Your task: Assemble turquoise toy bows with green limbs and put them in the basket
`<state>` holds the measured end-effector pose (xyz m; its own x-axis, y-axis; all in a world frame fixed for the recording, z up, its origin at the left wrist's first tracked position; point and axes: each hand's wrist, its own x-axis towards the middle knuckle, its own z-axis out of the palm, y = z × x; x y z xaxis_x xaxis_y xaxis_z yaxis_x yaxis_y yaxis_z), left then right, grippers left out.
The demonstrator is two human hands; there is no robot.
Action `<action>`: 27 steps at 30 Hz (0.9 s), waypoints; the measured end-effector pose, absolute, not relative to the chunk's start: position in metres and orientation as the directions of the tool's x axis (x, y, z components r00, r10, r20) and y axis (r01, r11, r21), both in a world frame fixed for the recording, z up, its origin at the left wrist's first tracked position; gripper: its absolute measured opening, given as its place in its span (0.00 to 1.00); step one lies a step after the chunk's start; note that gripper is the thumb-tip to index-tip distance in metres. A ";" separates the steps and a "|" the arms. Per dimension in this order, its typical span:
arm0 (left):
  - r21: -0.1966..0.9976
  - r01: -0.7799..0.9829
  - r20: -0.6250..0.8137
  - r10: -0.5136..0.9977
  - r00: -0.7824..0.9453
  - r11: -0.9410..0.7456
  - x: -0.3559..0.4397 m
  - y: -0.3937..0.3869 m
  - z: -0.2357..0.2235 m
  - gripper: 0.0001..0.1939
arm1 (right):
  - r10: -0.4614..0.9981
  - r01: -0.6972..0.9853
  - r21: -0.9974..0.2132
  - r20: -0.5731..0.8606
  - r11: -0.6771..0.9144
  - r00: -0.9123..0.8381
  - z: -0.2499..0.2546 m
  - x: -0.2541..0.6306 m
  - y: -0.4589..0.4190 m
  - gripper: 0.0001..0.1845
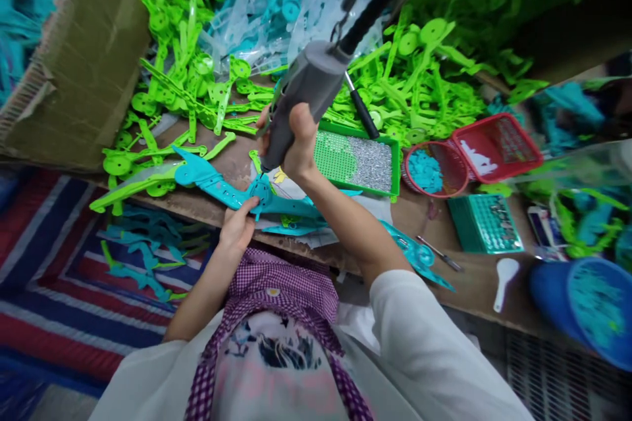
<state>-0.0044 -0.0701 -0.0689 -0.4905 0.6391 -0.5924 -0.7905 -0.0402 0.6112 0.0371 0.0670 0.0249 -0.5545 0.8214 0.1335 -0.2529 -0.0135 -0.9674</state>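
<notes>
Wrapped round a grey electric screwdriver (309, 79) is my right hand (299, 148). The tool hangs from above, and its tip points down at a turquoise plastic toy part (217, 185). Whether the bit touches the part, I cannot tell. With thumb on top, my left hand (239, 223) grips this long part near its middle, just below the tip. A lime-green arm (138, 185) extends from its left end. Another turquoise part (296, 229) lies along the table edge beneath my right forearm.
Green tray (399, 168) holds small metal screws. Rightward stand a red basket (461, 177) of turquoise pieces, a red tray (536, 158), a teal box (484, 227), a white spoon (504, 283) and a blue bucket (548, 289). Lime-green parts (187, 72) pile behind; a cardboard box (93, 59) stands left.
</notes>
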 end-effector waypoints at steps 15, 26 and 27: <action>0.595 -0.803 -0.572 0.678 -0.463 -0.046 -0.002 -0.071 -0.067 0.19 | 0.825 -0.260 -0.965 0.124 -0.029 -0.552 0.013 0.023 0.063 0.35; 0.614 -0.787 -0.576 0.646 -0.501 -0.064 -0.001 -0.069 -0.067 0.13 | 0.769 -0.189 -0.982 0.113 -0.010 -0.630 0.023 0.017 0.058 0.30; 0.617 -0.784 -0.575 0.644 -0.504 -0.063 -0.001 -0.069 -0.067 0.11 | 0.769 -0.193 -0.981 0.109 -0.018 -0.629 0.023 0.017 0.058 0.30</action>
